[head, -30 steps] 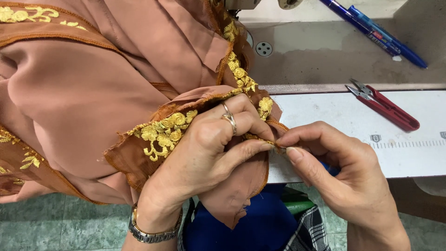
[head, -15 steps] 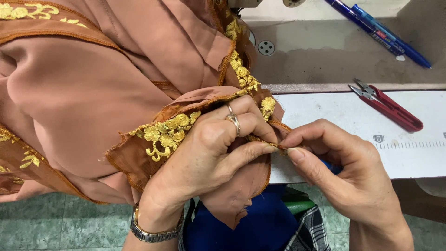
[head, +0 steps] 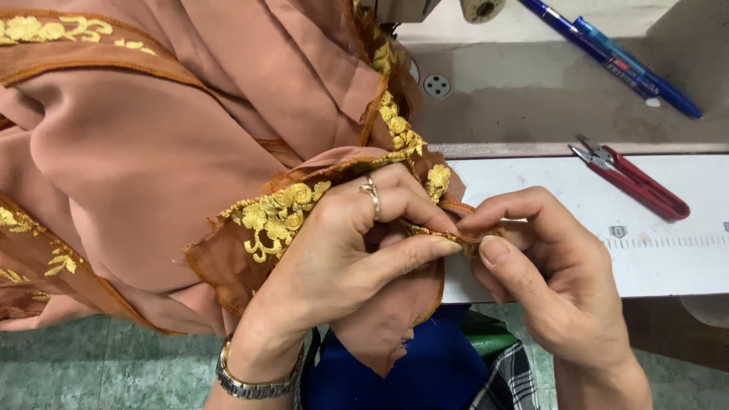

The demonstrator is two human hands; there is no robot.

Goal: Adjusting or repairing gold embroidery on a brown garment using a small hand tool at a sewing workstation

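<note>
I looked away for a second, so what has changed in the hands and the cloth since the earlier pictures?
Almost nothing. The left hand and right hand still pinch the gold-embroidered edge of the dusty-pink sheer fabric between their fingers, at the same spot. The red-handled thread snips and blue pens lie where they were.

Red thread snips [head: 634, 180] on white table [head: 668, 258], two blue pens [head: 611, 53] beyond

I see the fabric [head: 152, 167] heaped at left, spilling over the table [head: 547, 250] edge. My left hand [head: 342, 258] sits under its embroidered border [head: 281, 216], meeting my right hand [head: 554, 281] just beside it at centre. Right of both, the snips [head: 634, 182] lie on the table; behind them, two pens [head: 607, 57] rest near the far edge.
</note>
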